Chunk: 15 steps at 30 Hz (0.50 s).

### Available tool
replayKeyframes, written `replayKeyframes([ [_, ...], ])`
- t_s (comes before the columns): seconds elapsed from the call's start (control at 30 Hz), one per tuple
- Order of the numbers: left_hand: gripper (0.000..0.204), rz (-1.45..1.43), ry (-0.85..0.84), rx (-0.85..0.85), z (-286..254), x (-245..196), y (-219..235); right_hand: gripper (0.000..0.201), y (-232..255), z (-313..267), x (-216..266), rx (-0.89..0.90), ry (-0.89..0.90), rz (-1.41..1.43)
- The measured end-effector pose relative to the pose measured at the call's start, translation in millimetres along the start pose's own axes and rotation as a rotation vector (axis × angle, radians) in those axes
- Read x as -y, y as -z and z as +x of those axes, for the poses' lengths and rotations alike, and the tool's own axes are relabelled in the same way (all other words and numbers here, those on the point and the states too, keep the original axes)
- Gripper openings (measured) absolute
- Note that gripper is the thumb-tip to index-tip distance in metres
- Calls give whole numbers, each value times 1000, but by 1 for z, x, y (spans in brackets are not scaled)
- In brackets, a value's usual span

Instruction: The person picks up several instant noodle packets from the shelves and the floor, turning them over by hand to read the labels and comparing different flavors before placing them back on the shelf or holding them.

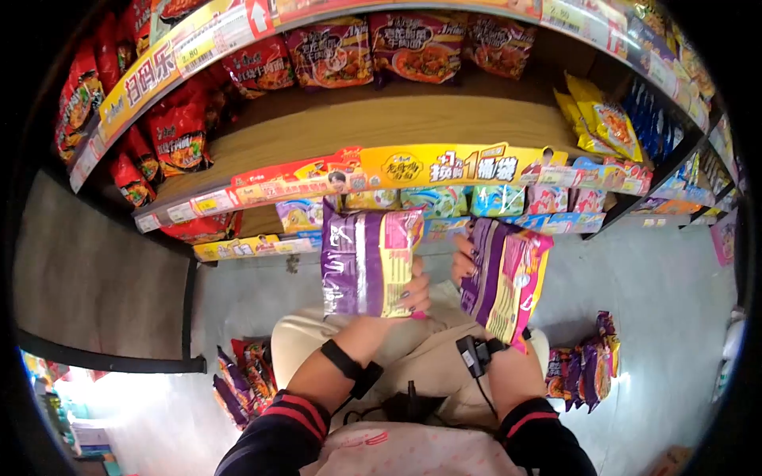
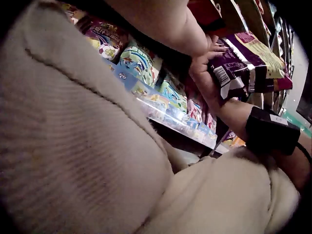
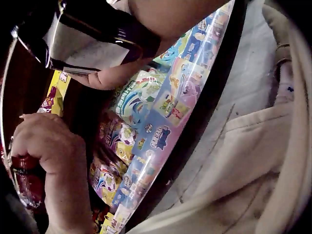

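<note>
In the head view my left hand (image 1: pixel 414 292) grips a purple instant noodle packet (image 1: pixel 353 262) by its right side, back printing facing up. My right hand (image 1: pixel 463 260) holds a second purple instant noodle packet (image 1: pixel 505 279) by its left edge, tilted. Both packets are above my lap, a small gap between them. The left wrist view shows the right hand (image 2: pixel 207 68) with fingers over its packet (image 2: pixel 253 63), a barcode on one end. The left hand (image 3: pixel 46 146) appears in the right wrist view, bent round its packet (image 3: pixel 29 187), which is mostly hidden.
Ahead, a curved shelf (image 1: pixel 357 119) carries red noodle packets (image 1: pixel 178 139) at left, purple ones (image 1: pixel 333 51) above and yellow ones (image 1: pixel 603 119) at right. More packets stand on the floor, left (image 1: pixel 246 373) and right (image 1: pixel 583 369) of my knees.
</note>
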<state>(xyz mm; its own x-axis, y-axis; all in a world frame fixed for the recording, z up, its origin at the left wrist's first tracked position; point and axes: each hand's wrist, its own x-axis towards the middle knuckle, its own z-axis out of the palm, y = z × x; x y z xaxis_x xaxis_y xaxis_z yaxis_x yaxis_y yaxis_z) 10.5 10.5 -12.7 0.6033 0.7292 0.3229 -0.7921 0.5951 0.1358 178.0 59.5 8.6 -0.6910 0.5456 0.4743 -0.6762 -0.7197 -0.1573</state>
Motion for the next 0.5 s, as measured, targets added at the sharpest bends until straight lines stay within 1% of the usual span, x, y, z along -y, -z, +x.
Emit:
replayKeyframes([
  [0.07,27,13,15,120,6,-1,1,32,-6,-4,-8,-167,178,50],
  [0.1,28,30,2,128,6,-1,5,32,-12,-2,-8,-226,209,77],
  [0.13,30,34,3,172,7,-1,7,32,-18,1,-9,-291,242,101],
  [0.2,31,81,9,190,11,-2,-1,31,-16,4,-7,-346,287,143],
  [0.23,31,78,2,209,10,-2,0,34,-5,2,-5,-211,238,158],
  [0.27,32,84,-17,139,7,-3,0,37,5,2,-4,-79,187,179],
  [0.3,32,87,-36,64,5,-3,1,37,11,-2,-4,-134,183,144],
  [0.33,32,76,-47,72,4,-4,2,37,8,-1,-6,-160,190,114],
  [0.4,31,10,-118,25,-3,0,4,26,4,1,-10,-216,151,6],
  [0.43,30,-30,-117,-8,-5,1,-2,27,7,-2,-10,-238,148,-39],
  [0.47,30,-46,-123,-20,-6,0,-4,28,10,-2,-9,-233,105,-60],
  [0.5,29,-9,-120,-7,-6,1,-4,34,14,-3,-10,-262,128,-31],
])
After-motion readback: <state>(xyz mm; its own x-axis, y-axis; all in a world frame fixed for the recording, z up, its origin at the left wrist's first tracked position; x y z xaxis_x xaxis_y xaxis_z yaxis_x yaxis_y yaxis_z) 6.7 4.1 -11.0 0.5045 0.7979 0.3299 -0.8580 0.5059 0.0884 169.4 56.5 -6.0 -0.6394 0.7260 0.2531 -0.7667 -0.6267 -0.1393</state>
